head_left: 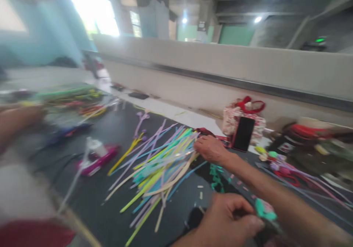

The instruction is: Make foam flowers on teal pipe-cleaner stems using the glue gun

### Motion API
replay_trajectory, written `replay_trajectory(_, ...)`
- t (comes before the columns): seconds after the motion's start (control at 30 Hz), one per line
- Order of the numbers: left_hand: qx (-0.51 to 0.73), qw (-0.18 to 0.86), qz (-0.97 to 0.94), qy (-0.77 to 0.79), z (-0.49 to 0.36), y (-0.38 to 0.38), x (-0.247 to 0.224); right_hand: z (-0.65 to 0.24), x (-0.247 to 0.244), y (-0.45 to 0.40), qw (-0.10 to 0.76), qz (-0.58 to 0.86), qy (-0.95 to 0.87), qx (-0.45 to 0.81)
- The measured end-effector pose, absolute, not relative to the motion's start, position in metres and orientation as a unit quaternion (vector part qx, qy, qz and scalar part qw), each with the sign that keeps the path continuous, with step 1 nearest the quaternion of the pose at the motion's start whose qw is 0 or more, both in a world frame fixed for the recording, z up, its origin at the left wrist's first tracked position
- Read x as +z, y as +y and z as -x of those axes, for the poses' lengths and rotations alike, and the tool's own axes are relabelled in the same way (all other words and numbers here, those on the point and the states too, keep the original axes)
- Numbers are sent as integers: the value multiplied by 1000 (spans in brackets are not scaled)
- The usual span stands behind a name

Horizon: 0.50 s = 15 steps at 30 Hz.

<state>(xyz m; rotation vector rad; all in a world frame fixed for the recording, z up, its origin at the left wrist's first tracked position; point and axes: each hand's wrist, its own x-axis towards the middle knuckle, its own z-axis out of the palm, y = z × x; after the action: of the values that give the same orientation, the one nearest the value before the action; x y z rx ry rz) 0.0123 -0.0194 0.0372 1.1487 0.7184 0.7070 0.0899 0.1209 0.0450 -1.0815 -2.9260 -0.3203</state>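
Observation:
A loose pile of pastel pipe cleaners lies across the dark table, partly under clear plastic wrap. My right hand reaches over from the right, its fingers curled down at the pile's far right end. The fingertips are partly hidden there. Low in the foreground is my left hand, thumb and fingers bent toward each other; whatever is between them is blurred. Just beyond it lies a green fuzzy piece, close to my right forearm. Curly green bits rest between the two hands.
A phone leans on a red-and-white patterned bag. Finished pipe-cleaner flowers and a black container are on the right. Left stand a magenta holder with a white roll and another person's arm.

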Motion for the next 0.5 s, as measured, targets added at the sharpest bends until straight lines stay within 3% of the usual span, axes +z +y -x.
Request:
replay_trajectory(0.2, 298, 680, -582, 331, -13, -19, 30, -141, 60, 94, 85, 461, -879, -82)
replay_trajectory(0.37, 295, 658, -598, 351, -14, -25, 26, -271, 71, 40, 131, 607, -780, -77)
replay_trajectory(0.5, 288, 642, -604, 374, -16, -26, 26, -373, 64, -13, 104, 699, -705, -61)
